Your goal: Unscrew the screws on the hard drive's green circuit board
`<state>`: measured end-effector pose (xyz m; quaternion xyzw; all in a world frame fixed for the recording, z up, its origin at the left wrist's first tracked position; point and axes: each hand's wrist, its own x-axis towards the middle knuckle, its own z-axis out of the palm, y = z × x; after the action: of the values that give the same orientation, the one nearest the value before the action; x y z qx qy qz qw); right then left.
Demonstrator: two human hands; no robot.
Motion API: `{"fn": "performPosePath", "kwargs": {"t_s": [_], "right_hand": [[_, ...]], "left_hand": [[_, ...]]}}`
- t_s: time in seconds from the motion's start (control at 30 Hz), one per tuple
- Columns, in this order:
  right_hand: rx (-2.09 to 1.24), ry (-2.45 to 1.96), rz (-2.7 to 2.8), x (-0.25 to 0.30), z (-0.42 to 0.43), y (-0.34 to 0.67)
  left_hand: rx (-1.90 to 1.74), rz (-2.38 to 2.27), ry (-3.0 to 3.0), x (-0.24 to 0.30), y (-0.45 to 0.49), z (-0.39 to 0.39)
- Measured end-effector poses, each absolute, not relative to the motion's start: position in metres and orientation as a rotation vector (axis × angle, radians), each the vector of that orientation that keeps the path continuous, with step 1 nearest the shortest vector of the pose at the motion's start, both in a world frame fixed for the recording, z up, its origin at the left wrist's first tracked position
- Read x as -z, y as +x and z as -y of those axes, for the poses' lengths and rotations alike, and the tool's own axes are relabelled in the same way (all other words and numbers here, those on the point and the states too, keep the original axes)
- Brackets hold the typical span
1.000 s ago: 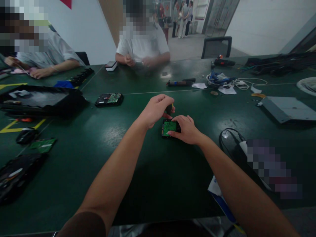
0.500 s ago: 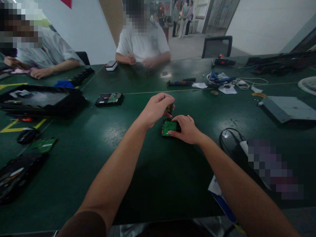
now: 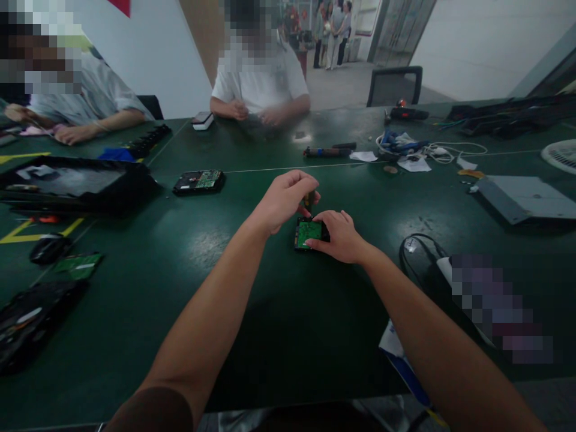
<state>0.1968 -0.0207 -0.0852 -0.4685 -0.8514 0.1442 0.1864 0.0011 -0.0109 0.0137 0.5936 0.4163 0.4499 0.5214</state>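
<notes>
A small hard drive (image 3: pixel 309 230) with a green circuit board facing up lies on the dark green table (image 3: pixel 189 336). My right hand (image 3: pixel 342 234) grips it from the right side, thumb on the near part of the board and fingers at its far edge. Above the drive's far edge, my left hand (image 3: pixel 290 198) is closed around the upright dark and yellow handle of a screwdriver (image 3: pixel 308 203). The screwdriver's tip is hidden by fingers, so I cannot tell whether it touches a screw.
Another hard drive (image 3: pixel 198 182) lies left of centre, near a black tray (image 3: pixel 85 183). To the right are a metal box (image 3: pixel 526 198), a looped black cable (image 3: pixel 405 258) and tangled white wires (image 3: pixel 450 153). Two people (image 3: pixel 261 84) sit across the table.
Hardly anything differs. My left hand's fingers have shifted slightly on the screwdriver handle, while my right hand stays on the hard drive.
</notes>
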Motion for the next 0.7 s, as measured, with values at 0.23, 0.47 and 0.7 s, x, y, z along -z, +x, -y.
{"fn": "performPosePath", "kwargs": {"t_s": [0.23, 0.47, 0.7], "right_hand": [[-0.394, -1.316, 2.399, 0.0862, 0.0209, 0.1966], [-0.400, -1.311, 2.400, 0.0876, 0.0198, 0.1968], [-0.416, -1.321, 2.395, 0.0864, 0.0198, 0.1968]], "left_hand": [[-1.105, -0.995, 1.437, -0.0131, 0.0026, 0.0115], [-1.114, -0.967, 1.448, -0.0109, -0.0007, 0.0078], [-1.116, -0.947, 1.381, -0.0098, 0.0017, 0.0079]]}}
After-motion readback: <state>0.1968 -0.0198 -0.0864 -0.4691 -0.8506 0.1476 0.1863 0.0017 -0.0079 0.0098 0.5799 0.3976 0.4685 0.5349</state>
